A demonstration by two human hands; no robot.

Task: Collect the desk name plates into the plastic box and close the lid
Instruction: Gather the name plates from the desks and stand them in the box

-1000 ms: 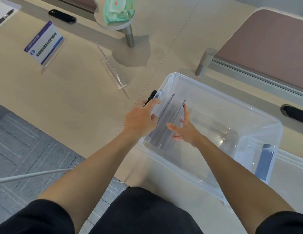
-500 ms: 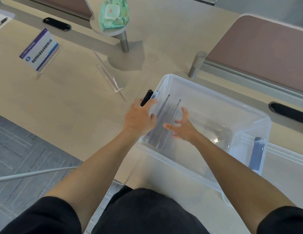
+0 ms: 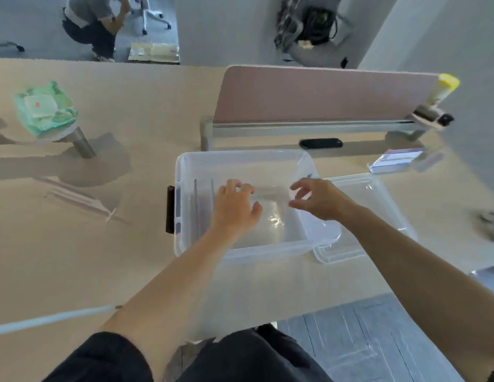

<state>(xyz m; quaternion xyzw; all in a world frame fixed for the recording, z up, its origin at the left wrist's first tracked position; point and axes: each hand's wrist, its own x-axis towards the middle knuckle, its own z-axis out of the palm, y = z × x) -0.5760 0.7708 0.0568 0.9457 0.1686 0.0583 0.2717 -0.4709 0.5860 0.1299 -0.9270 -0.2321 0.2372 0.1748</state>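
Two upright name plates (image 3: 196, 205) block the plastic box's (image 3: 240, 154) left end; elsewhere open.

A single view was supplied, taken by a wide-angle camera worn on the head. It was aimed forward and steeply downward, so that the tabletop (image 3: 102, 257) was seen almost from above and at close range. The plastic box (image 3: 240, 161) was held near the middle of the frame, with the left grip (image 3: 235, 208) and the right grip (image 3: 317, 198) over it; both arms were brought in from the lower edge. The wearer's own lap (image 3: 254, 359) was caught at the bottom, beside a patch of floor (image 3: 364, 340). At the top, the room beyond the divider panel (image 3: 323, 95) was taken in. Straight edges were bowed toward the borders, and the whole picture was softened by blur.
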